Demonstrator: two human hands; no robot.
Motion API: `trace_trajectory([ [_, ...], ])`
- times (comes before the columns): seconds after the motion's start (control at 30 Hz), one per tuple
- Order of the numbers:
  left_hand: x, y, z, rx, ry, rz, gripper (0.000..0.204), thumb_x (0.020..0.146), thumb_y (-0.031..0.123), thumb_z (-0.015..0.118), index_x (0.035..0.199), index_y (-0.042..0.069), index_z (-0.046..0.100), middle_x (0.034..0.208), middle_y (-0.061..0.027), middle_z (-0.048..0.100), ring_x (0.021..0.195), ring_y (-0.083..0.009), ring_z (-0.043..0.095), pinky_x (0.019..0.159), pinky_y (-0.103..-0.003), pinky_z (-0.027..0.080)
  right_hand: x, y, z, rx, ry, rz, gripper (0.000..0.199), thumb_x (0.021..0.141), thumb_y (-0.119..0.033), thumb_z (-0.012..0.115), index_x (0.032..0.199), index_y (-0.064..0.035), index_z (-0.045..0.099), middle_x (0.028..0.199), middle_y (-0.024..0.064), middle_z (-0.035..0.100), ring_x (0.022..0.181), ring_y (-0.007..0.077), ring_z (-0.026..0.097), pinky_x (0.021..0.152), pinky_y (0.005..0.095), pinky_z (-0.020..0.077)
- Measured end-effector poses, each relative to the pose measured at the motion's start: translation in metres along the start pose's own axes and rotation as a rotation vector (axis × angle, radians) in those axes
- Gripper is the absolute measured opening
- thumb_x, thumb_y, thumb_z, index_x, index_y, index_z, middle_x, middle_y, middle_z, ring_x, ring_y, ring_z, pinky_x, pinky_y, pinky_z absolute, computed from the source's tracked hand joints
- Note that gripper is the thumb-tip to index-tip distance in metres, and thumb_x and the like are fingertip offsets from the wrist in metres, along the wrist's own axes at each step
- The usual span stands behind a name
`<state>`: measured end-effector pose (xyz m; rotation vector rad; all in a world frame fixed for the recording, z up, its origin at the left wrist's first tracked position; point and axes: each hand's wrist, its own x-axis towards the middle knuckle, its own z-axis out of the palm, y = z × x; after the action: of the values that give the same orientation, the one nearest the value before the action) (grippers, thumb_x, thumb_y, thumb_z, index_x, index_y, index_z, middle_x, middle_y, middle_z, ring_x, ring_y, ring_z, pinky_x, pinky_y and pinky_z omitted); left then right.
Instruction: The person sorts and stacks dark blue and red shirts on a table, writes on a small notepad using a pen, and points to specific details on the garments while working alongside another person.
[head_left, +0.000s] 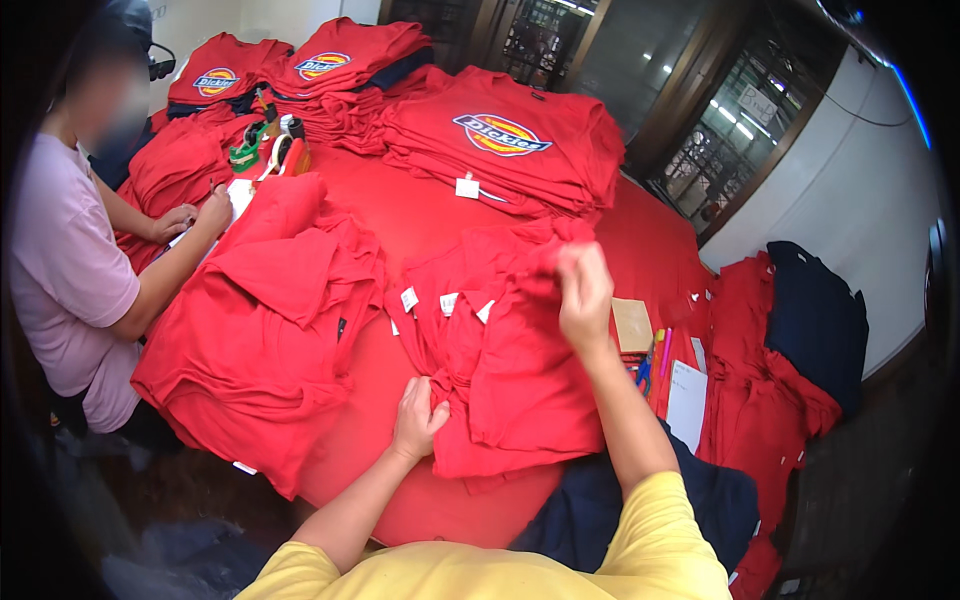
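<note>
In front of me a rumpled red T-shirt (535, 400) lies on the red-covered table (440, 515), with several small white tags showing along its left side. My right hand (585, 290) is closed on a part of this shirt and holds it up at the upper right; fingers and cloth there are slightly blurred. Lower down, my left hand (418, 420) has its fingers curled around the bunched left edge of the same shirt, thumb on top. Left of it lies a loose heap of red shirts (260, 350).
Stacked red shirts with a printed logo (500, 150) stand at the back. A person (80, 260) in pink writes on paper at the left, near tape dispensers (285, 150). At the right are a notepad (686, 400), scissors (645, 375), pens, and navy garments (815, 320).
</note>
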<state>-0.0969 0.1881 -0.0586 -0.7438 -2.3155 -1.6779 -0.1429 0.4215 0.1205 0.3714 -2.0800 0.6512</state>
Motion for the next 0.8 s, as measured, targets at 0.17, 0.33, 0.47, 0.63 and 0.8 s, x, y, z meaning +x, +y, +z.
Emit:
trace_trajectory([
  [0.17,-0.002,-0.009,0.005,-0.033,0.029,0.002,0.030,0.084,0.020,0.054,0.100,-0.005,0.049,0.085,-0.0244,0.049,0.085,-0.0416,0.048,0.075,-0.047,0.040,-0.110,-0.024,-0.018,-0.165,-0.484,-0.095,0.010,0.082,-0.014,0.066,0.085,-0.0074,0.059,0.076,0.0082,0.050,0.074,0.0268,0.049,0.068,0.0365,0.0369],
  [0.33,0.028,0.013,-0.012,-0.012,0.163,-0.031,0.022,0.089,0.018,0.057,0.097,-0.002,0.055,0.101,-0.0203,0.052,0.099,-0.0325,0.052,0.085,-0.039,0.043,-0.128,-0.017,-0.007,-0.160,-0.376,0.007,0.014,0.082,-0.020,0.067,0.090,-0.0091,0.063,0.079,0.0064,0.052,0.075,0.0245,0.049,0.069,0.0363,0.0370],
  [0.47,0.100,0.082,-0.004,0.000,0.062,0.213,0.021,0.086,0.009,0.059,0.104,-0.002,0.059,0.105,-0.0196,0.057,0.100,-0.0314,0.056,0.089,-0.039,0.044,-0.127,-0.021,-0.011,-0.200,-0.376,-0.027,0.017,0.083,-0.021,0.067,0.096,-0.0097,0.064,0.084,0.0056,0.054,0.077,0.0237,0.050,0.070,0.0361,0.0373],
  [0.63,0.148,0.081,0.067,0.261,-0.207,0.054,0.023,0.087,0.022,0.059,0.099,0.002,0.057,0.093,-0.0194,0.065,0.093,-0.0382,0.061,0.082,-0.045,0.048,-0.131,-0.019,-0.014,-0.127,-0.243,-0.019,0.019,0.083,-0.016,0.066,0.101,-0.0096,0.064,0.094,0.0065,0.060,0.085,0.0248,0.054,0.075,0.0356,0.0384],
  [0.8,0.137,0.068,0.072,0.137,-0.222,0.023,0.027,0.088,0.029,0.060,0.096,0.005,0.054,0.087,-0.0218,0.066,0.088,-0.0401,0.063,0.074,-0.051,0.048,-0.073,-0.028,-0.022,-0.377,-0.107,0.065,0.023,0.086,-0.019,0.060,0.108,-0.0140,0.066,0.123,0.0080,0.057,0.113,0.0291,0.049,0.094,0.0446,0.0337],
])
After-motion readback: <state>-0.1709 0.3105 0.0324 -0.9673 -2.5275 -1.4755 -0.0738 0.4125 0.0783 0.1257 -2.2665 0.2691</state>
